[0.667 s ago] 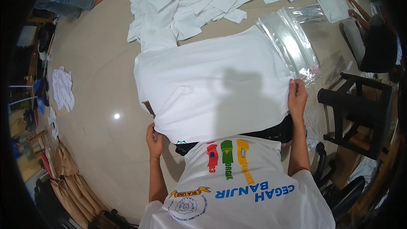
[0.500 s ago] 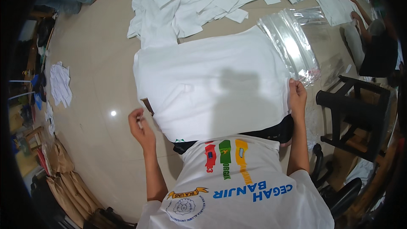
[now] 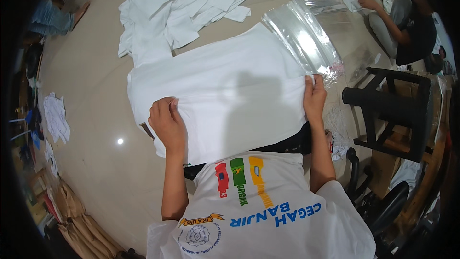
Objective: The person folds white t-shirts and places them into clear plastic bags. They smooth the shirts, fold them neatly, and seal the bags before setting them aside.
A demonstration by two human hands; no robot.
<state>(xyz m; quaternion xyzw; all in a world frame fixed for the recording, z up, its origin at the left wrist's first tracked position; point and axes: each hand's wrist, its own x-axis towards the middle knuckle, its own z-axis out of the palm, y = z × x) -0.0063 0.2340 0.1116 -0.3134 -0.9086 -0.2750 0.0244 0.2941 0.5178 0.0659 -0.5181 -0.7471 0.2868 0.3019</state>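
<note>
While you lean over the floor [image 3: 96, 182], the head view shows a white shirt [image 3: 225, 96] spread flat on it in front of you, its bottom hem nearest your body. Your left hand [image 3: 166, 123] lies on the shirt's left edge, fingers curled and pinching a fold of the cloth. Your right hand [image 3: 314, 100] rests on the shirt's right edge, fingers closed on the fabric there, just beside the clear plastic bags [image 3: 304, 41] that lie against the shirt's far right corner. Beyond the shirt, a loose pile of white shirts [image 3: 191, 5] covers the floor, touching its upper left corner. A crumpled white cloth [image 3: 56, 117] lies well apart on the left. To your right stands a black stool [image 3: 388, 110], close to your right forearm. At the upper right another person [image 3: 407, 19] sits on the floor, with their hands on a folded white piece. Brown paper bags [image 3: 81, 225] lean at the lower left.
</note>
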